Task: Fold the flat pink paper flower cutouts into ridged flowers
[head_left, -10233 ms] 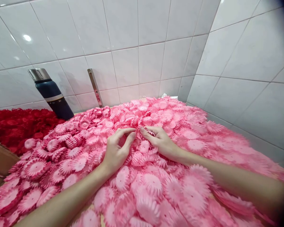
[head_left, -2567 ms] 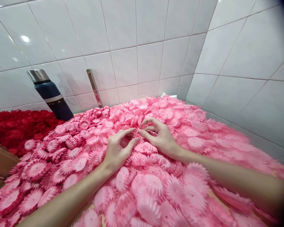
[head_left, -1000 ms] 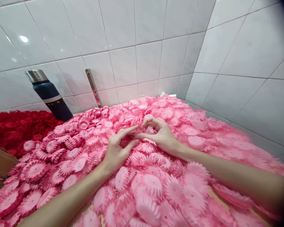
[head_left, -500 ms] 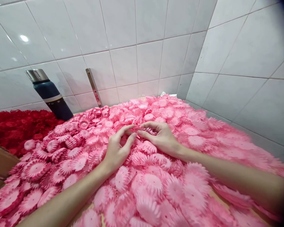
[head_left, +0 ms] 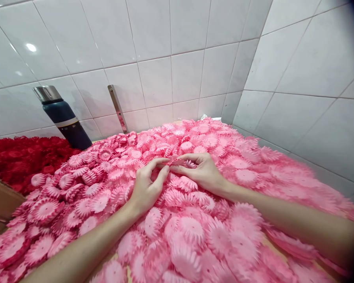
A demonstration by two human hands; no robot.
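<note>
Over the middle of a wide heap of pink fringed flower pieces (head_left: pixel 191 230), my two hands meet at the fingertips. My left hand (head_left: pixel 150 182) pinches the left edge of a pink flower piece (head_left: pixel 174 160) between thumb and fingers. From the other side my right hand (head_left: pixel 202 171) grips the same piece, thumb below and fingers above. Most of that piece is hidden by the fingers and blends with the pink heap behind it. The loose pieces around are flat round petals with cut edges and a small centre hole.
A dark blue bottle (head_left: pixel 65 120) with a steel cap stands tilted in view at the back left. Beside it lies a dark red heap (head_left: pixel 26 159). A cardboard box (head_left: pixel 1 200) is at the left edge. A metal strip (head_left: pixel 117 108) leans on the tiled wall (head_left: pixel 156 80).
Both hands stay in nearly the same place. The fingertips have shifted slightly, with the right fingers closer to the left ones, and more of the pink piece shows between them.
</note>
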